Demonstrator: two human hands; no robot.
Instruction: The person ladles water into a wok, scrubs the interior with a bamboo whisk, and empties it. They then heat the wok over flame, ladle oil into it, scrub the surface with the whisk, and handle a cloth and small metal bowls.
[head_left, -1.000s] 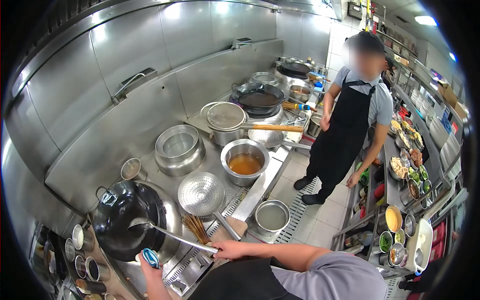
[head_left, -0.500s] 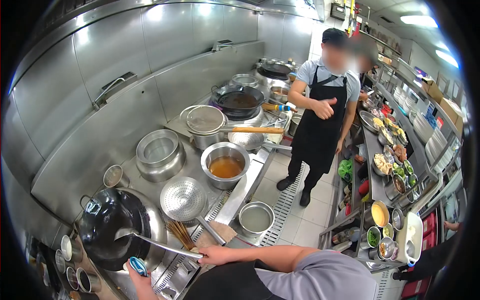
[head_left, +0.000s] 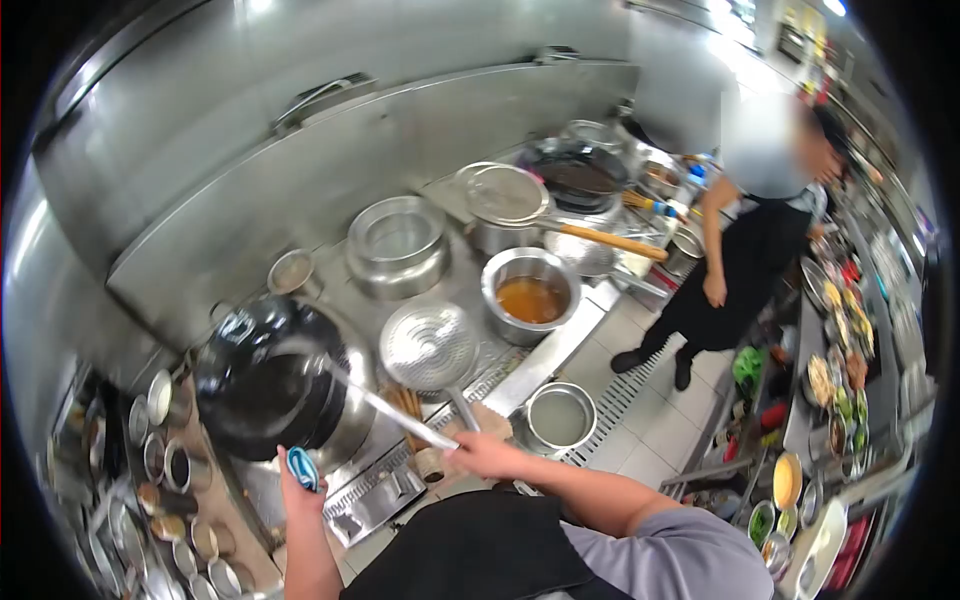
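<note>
My right hand (head_left: 488, 456) is closed round the handle end of a long metal ladle (head_left: 385, 405), whose blurred bowl end is over the black wok (head_left: 265, 385). At the wok's near edge, my left hand (head_left: 300, 490) grips a folded blue and white cloth (head_left: 302, 468). A perforated strainer (head_left: 430, 345) lies to the right of the wok, its handle reaching toward my right hand. Beneath that handle are a bamboo brush (head_left: 408, 405) and a brown cloth (head_left: 488, 422).
Behind stand a pot of amber liquid (head_left: 530, 298) and a sieve with a wooden handle (head_left: 507, 194). A person in a black apron (head_left: 745, 265) stands at the right, beside food bowls (head_left: 822, 385). Metal containers (head_left: 187, 468) line the left side.
The camera view has swung, shifting the stove rightward in the picture. The other person's raised hand has come down, and they have turned toward the food counter. Both my hands keep their holds.
</note>
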